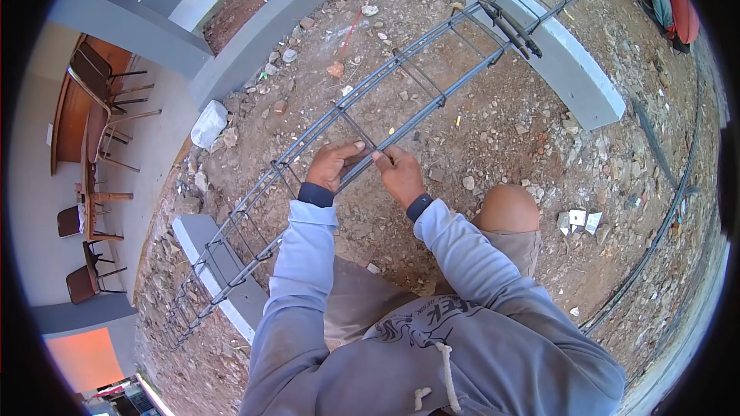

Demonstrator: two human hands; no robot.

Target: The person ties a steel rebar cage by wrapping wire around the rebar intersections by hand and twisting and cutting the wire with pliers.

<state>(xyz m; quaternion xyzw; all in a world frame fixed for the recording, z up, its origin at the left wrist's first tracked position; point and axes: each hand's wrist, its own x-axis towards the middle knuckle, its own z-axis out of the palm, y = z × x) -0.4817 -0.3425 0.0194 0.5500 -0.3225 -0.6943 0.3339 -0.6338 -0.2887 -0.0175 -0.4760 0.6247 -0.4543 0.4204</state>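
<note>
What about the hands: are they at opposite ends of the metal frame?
No, the left hand and right hand are close together along one stretch of the metal frame.

Bright, diffuse daylight falls fairly evenly over the steel cage (420, 117) and the rubble ground (470, 146) around it, with soft, faint shadows and a pale glare on the white stone (209, 124) to its left. The chairs (91, 73) farther left of the cage sit in dimmer light. Wide-lens distortion bows the concrete beam (574, 81) under the cage's upper end, and beyond that end the crouching person (682, 8) looks stretched and soft against the dark rim.
</note>
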